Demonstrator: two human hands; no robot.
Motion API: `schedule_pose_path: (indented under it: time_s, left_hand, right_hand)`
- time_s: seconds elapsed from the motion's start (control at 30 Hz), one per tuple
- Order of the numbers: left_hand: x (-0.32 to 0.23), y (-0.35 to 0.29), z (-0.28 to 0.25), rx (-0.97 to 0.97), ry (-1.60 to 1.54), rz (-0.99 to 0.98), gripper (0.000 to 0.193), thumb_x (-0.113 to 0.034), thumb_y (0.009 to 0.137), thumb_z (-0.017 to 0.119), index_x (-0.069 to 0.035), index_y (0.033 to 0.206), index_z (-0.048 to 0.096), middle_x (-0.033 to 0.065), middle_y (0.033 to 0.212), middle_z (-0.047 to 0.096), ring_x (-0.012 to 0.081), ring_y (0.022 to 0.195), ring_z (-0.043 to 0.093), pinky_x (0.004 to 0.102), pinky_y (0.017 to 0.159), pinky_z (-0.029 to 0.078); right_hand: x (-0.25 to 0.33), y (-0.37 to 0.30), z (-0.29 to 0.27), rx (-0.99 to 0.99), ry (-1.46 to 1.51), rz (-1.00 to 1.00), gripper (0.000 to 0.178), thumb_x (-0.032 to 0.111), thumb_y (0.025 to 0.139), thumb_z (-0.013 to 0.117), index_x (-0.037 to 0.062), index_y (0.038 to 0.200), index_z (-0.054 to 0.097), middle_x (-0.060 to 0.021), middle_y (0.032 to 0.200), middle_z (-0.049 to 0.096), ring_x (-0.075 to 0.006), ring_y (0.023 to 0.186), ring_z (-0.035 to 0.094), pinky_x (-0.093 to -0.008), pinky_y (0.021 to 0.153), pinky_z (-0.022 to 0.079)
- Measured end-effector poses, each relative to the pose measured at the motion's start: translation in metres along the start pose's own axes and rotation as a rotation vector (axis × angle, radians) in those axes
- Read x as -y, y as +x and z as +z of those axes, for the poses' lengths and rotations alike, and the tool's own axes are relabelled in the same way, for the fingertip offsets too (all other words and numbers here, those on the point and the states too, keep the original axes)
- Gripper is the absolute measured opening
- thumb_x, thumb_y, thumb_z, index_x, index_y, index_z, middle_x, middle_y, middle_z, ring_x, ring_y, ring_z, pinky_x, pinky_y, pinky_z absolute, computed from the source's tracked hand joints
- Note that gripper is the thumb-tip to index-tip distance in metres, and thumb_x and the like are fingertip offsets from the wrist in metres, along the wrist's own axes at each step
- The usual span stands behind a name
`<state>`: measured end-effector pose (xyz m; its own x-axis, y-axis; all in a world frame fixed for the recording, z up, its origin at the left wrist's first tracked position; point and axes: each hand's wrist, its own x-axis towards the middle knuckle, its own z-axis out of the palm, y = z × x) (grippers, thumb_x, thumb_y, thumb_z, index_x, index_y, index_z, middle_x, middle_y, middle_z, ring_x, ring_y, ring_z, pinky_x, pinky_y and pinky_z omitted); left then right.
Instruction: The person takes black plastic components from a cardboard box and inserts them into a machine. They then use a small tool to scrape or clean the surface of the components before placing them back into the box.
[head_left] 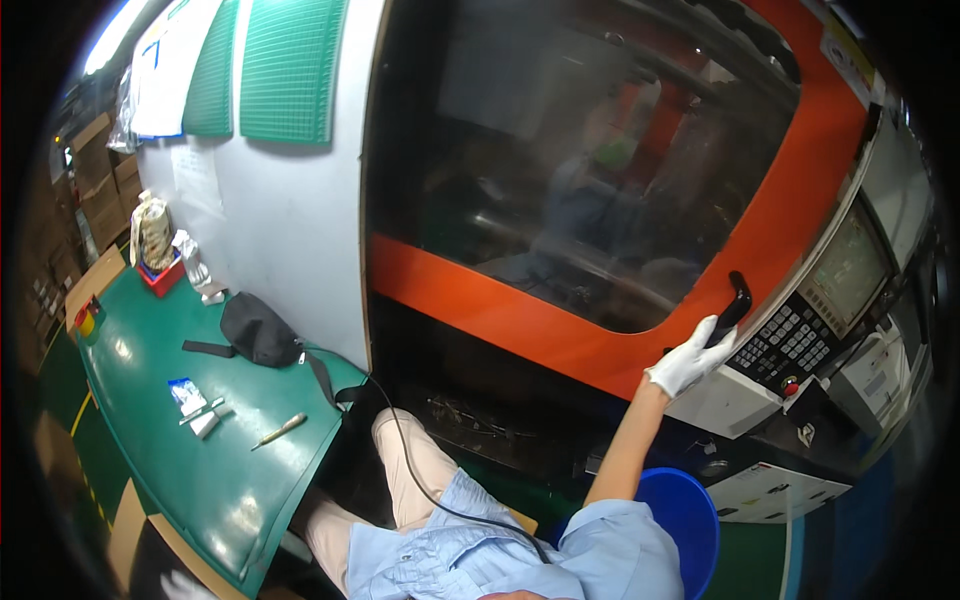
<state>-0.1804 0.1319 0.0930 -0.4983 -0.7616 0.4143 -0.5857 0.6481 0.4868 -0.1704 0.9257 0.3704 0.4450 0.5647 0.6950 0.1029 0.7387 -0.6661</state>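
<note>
My right hand, in a white glove, is closed round the black handle of the orange machine door. A dark window fills most of that door, which stands shut as far as I can see. At the bottom left edge, a blurred white glove that appears to be my left hand shows only in part, beside the cardboard near the green table. Its fingers are too smeared to read.
On the green table lie a black bag, a knife-like tool with a tan handle, a small packet and a red bin. A control panel adjoins the door at right. A blue bucket stands beside my right arm.
</note>
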Motion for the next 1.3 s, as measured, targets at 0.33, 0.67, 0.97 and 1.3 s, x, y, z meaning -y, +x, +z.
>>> schedule_pose_path:
  time_s: [0.33,0.67,0.97,1.3]
  left_hand:
    - [-0.521,-0.213,-0.07,0.888,-1.372,1.124,0.017,-0.006,0.096,0.063,-0.003,0.111,0.07,0.0144,0.108,0.069,0.0288,0.098,0.067,0.0351,0.088,0.052]
    - [-0.66,-0.28,-0.121,1.663,-1.4,0.732,0.034,-0.027,0.092,0.073,-0.003,0.104,0.053,0.0042,0.084,0.059,0.0128,0.074,0.059,0.0289,0.07,0.05]
    - [-0.668,-0.239,-0.098,1.388,-1.52,0.398,0.022,-0.014,0.091,0.074,-0.007,0.091,0.054,-0.0005,0.059,0.051,0.0071,0.047,0.046,0.0231,0.047,0.035]
    - [-0.681,-0.252,-0.066,1.222,-1.479,0.222,0.023,-0.011,0.092,0.07,-0.007,0.083,0.049,0.0037,0.051,0.05,0.0123,0.036,0.045,0.0257,0.038,0.037]
  right_hand:
    - [0.024,-0.07,0.016,0.397,0.248,0.028,0.047,0.011,0.102,0.056,-0.0054,0.144,0.042,-0.021,0.145,0.049,-0.0303,0.134,0.048,-0.0379,0.114,0.035]
    - [0.039,0.025,0.071,0.632,0.321,-0.249,0.01,0.004,0.094,0.063,0.001,0.102,0.07,-0.0106,0.094,0.068,-0.0239,0.088,0.066,-0.0339,0.08,0.051]
    - [-0.031,0.124,0.306,1.316,-0.099,-0.041,0.031,0.026,0.094,0.057,-0.0009,0.097,0.071,-0.0116,0.085,0.072,-0.022,0.072,0.069,-0.036,0.07,0.054]
    - [-0.155,0.184,0.519,1.321,-0.362,0.149,0.028,0.016,0.1,0.048,0.0028,0.099,0.073,-0.0098,0.087,0.074,-0.0247,0.07,0.071,-0.0364,0.056,0.054]
